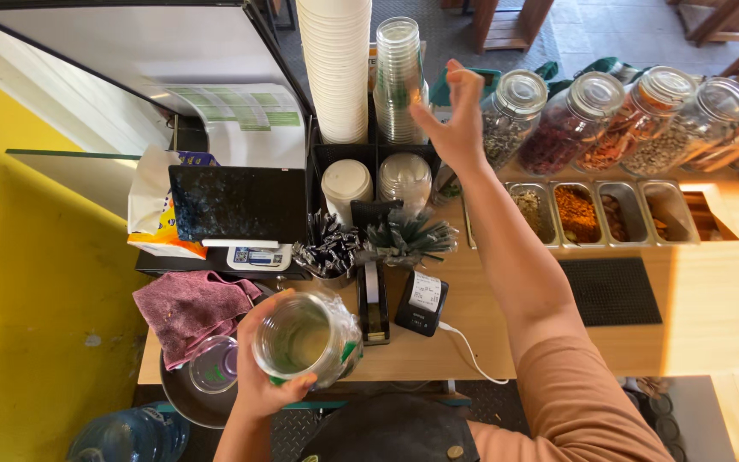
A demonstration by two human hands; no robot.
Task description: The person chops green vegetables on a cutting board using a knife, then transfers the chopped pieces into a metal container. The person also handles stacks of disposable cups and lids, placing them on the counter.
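**A:** So here we've got our left hand (260,376) wrapped round a clear glass jar (305,340), fingers closed on its side, mouth facing up at us. We're holding it low, just in front of the counter edge and well below the stack of clear plastic cups (399,81), probably so we can see straight down inside it.

**B:** And the other one?

**A:** Our right hand (457,120) is up beside that cup stack, just to its right, fingers spread and loosely curled, holding nothing as far as we can tell. It sits between the cups and the row of lidded ingredient jars (596,120).

**B:** Lid?

**A:** There's a clear lid (214,366) lying in the metal bowl (183,395) by our left hand, far below the cups. Looks parked there to keep it off the counter, though that's our guess.
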